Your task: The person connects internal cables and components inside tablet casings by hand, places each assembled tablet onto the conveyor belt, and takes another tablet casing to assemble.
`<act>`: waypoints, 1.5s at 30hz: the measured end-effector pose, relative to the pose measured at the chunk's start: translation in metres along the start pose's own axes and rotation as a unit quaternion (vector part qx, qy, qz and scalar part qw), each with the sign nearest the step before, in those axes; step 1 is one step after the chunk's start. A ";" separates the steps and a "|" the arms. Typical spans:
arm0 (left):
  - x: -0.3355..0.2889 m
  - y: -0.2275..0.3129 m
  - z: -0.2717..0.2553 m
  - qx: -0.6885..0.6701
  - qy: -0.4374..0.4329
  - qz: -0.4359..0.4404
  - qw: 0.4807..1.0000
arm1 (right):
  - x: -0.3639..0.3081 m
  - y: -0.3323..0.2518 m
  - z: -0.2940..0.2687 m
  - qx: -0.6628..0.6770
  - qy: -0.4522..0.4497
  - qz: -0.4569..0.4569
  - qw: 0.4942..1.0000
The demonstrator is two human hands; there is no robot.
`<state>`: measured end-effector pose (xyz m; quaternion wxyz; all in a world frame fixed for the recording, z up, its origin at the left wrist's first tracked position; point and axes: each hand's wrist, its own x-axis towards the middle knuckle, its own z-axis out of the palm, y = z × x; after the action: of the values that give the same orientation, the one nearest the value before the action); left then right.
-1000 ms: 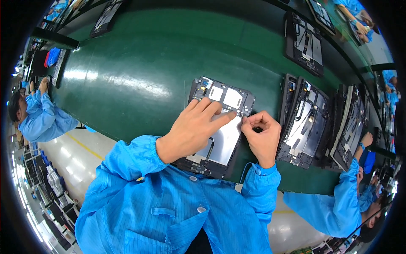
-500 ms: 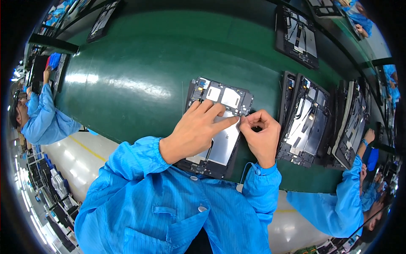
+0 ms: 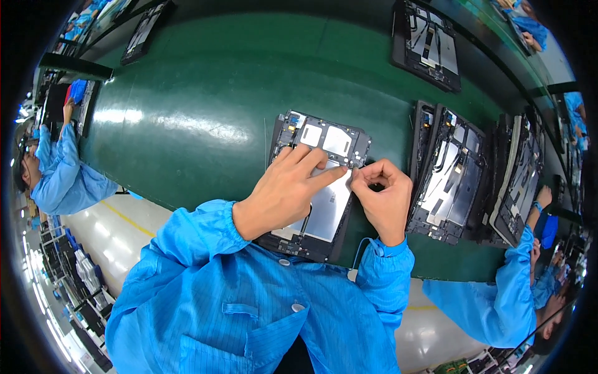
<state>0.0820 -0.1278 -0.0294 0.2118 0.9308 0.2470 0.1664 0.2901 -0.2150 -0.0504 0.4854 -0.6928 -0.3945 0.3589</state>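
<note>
An opened tablet (image 3: 327,202) lies in front of me on the green table, its silver inner plate and black frame with small parts facing up. It rests on another dark, flat piece that shows at its edges. My left hand (image 3: 280,184) lies across it with the fingers apart, the index finger stretched to the right edge of the frame. Close by that fingertip, my right hand (image 3: 383,196) pinches thumb and index finger together at the same edge. Whatever is between those fingertips is too small or hidden to make out.
Right of my right hand lean several opened tablets (image 3: 448,177) in a row, with more (image 3: 520,181) further right. One opened tablet (image 3: 430,47) lies at the far right, another (image 3: 144,34) at the far left. Co-workers in blue sit on either side, one sleeve (image 3: 504,305) close on the right.
Both hands keep nearly the same pose at the tablet's right edge. The two far tablets appear slightly further left in the picture.
</note>
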 end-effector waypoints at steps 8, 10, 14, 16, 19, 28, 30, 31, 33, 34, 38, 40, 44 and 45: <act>0.010 -0.010 -0.002 0.033 0.022 0.101 0.994 | 0.021 -0.004 0.008 -0.094 0.039 -0.123 0.987; 0.012 -0.021 -0.001 0.032 0.001 0.136 0.990 | 0.028 -0.006 0.008 -0.116 0.010 -0.114 0.987; 0.017 -0.031 -0.003 0.046 -0.031 0.198 0.979 | 0.038 0.000 0.012 -0.071 -0.006 -0.088 0.994; 0.020 -0.033 -0.003 0.052 -0.031 0.209 0.976 | 0.042 0.009 0.012 -0.050 -0.011 -0.076 0.996; 0.019 -0.035 -0.002 0.068 -0.025 0.229 0.971 | 0.043 0.009 0.013 -0.023 -0.015 -0.058 0.998; 0.025 -0.040 -0.006 0.091 -0.018 0.272 0.958 | 0.040 -0.002 0.011 -0.023 -0.019 -0.030 0.999; 0.026 -0.040 -0.006 0.086 -0.020 0.280 0.956 | 0.041 -0.002 0.012 -0.013 -0.020 -0.022 0.999; 0.026 -0.040 -0.005 0.074 -0.020 0.277 0.958 | 0.041 -0.001 0.012 -0.018 -0.018 -0.027 0.999; 0.027 -0.041 -0.005 0.061 -0.020 0.276 0.959 | 0.042 0.003 0.010 -0.022 -0.014 -0.031 0.999; 0.026 -0.041 -0.005 0.055 -0.013 0.271 0.961 | 0.042 0.006 0.009 -0.013 -0.030 -0.028 0.999; 0.028 -0.042 -0.005 0.031 -0.012 0.256 0.966 | 0.038 -0.005 0.002 0.089 -0.070 0.037 0.993; 0.027 -0.041 -0.006 0.031 -0.018 0.254 0.967 | 0.026 -0.004 0.000 0.091 -0.092 0.030 0.991; 0.030 -0.039 -0.007 0.033 -0.032 0.250 0.967 | 0.024 -0.011 -0.007 0.096 -0.138 0.042 0.985; 0.028 -0.039 -0.008 0.034 -0.032 0.249 0.967 | 0.024 -0.012 -0.007 0.096 -0.139 0.041 0.985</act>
<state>0.0866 -0.0795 -0.0356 0.1398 0.9744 0.0063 0.1758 0.3039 -0.1935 -0.0401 0.4750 -0.6016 -0.3929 0.5080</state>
